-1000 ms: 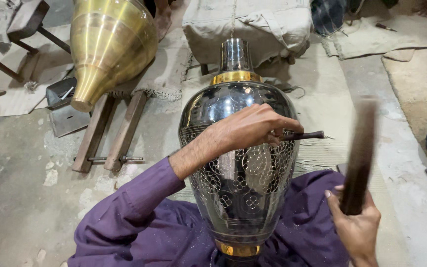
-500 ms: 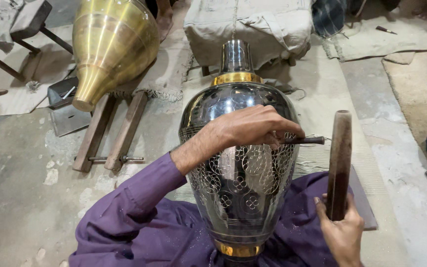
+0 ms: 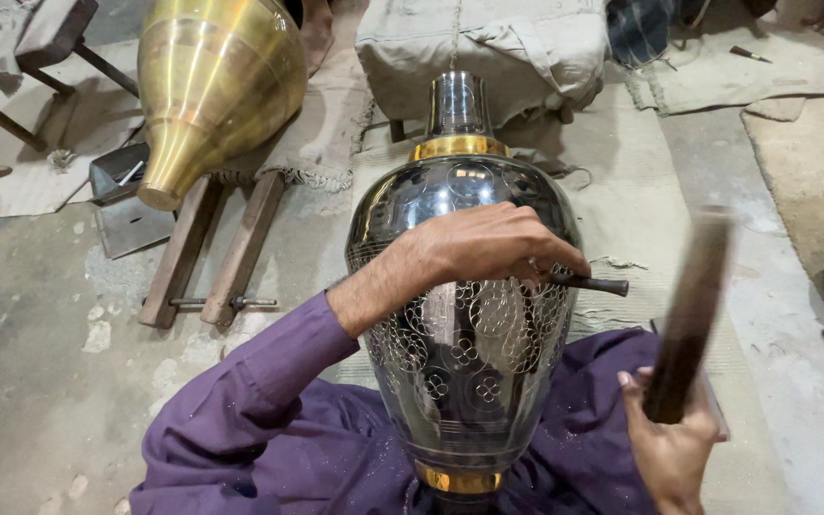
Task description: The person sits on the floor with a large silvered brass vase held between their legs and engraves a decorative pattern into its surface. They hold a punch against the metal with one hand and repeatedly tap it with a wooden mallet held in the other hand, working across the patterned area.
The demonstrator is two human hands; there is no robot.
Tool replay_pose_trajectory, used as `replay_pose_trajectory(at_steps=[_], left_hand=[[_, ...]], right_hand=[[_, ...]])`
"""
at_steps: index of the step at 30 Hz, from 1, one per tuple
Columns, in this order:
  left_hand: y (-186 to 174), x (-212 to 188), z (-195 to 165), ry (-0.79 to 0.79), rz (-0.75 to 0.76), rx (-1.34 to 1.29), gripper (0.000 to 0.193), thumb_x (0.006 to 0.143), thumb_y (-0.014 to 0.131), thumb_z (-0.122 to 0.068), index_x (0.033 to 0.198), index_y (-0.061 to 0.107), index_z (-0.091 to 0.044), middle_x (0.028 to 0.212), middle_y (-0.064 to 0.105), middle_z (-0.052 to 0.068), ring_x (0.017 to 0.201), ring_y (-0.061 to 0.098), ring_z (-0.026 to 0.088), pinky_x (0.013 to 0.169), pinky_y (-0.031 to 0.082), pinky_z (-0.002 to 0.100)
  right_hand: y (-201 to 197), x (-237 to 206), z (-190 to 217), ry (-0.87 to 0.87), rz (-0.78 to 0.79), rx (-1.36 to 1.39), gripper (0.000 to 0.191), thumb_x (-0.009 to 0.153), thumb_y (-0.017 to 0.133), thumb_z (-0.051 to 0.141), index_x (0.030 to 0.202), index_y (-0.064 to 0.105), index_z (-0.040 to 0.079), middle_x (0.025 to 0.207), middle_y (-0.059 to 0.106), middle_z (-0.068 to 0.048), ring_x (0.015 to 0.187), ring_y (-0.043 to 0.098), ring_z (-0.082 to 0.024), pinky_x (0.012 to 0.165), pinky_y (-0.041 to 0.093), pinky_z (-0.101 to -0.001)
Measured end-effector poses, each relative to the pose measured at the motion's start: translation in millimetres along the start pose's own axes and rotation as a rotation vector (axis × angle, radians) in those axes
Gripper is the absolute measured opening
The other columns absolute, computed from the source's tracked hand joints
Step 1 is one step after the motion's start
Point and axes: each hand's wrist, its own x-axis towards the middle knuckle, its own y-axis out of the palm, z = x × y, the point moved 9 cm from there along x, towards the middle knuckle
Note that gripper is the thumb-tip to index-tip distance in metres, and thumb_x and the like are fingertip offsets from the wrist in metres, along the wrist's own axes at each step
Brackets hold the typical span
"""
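Dusty workshop floor (image 3: 40, 401), burlap mats (image 3: 622, 191)

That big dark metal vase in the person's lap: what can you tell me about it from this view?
The dark metal vase is large and glossy, almost black and mirror-like, with brass-coloured bands at its neck and near its base. Fine engraved floral and circular patterns cover its lower body, while the shoulder is mostly plain. It lies tilted, with its neck pointing away from the person, resting against their purple-clad lap. The left hand lies across it, pressing a thin chisel to its side.
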Motion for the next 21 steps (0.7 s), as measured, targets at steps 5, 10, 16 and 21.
replay_pose_trajectory(at_steps=[5, 10, 16, 21], left_hand=[[0, -4, -3, -0.026, -0.007, 0.073, 0.048, 0.084, 0.074, -0.015, 0.132, 0.067, -0.022, 0.108, 0.079, 0.0, 0.095, 0.075, 0.02, 0.081, 0.061, 0.039], [-3, -7, 1, -0.044, -0.072, 0.078, 0.05, 0.085, 0.074, -0.013, 0.133, 0.066, -0.019, 0.107, 0.078, 0.002, 0.094, 0.075, 0.021, 0.082, 0.06, 0.041], [0, -7, 5, -0.043, -0.13, 0.091, 0.051, 0.083, 0.074, -0.015, 0.134, 0.065, -0.02, 0.104, 0.079, 0.003, 0.089, 0.074, 0.021, 0.078, 0.061, 0.04], [-9, -16, 0, -0.039, -0.252, 0.154, 0.053, 0.085, 0.074, -0.015, 0.136, 0.063, -0.021, 0.099, 0.079, 0.004, 0.084, 0.074, 0.021, 0.073, 0.062, 0.039]], right_hand=[[7, 5, 11, 0.12, 0.05, -0.01, 0.018, 0.092, 0.074, 0.004, 0.104, 0.061, 0.0, 0.081, 0.067, -0.01, 0.064, 0.066, -0.017, 0.058, 0.057, -0.0301], [2, 9, 1, 0.142, -0.005, 0.268, 0.016, 0.098, 0.071, 0.008, 0.104, 0.06, 0.0, 0.074, 0.064, -0.008, 0.056, 0.061, -0.014, 0.053, 0.052, -0.0276], [3, 13, 3, 0.113, -0.019, 0.146, 0.019, 0.095, 0.074, 0.011, 0.106, 0.063, -0.001, 0.079, 0.066, -0.009, 0.062, 0.061, -0.014, 0.054, 0.052, -0.0273], [3, 16, -9, 0.301, 0.218, -0.296, 0.029, 0.084, 0.08, 0.01, 0.11, 0.069, 0.001, 0.081, 0.073, -0.01, 0.069, 0.068, -0.019, 0.063, 0.055, -0.033]])
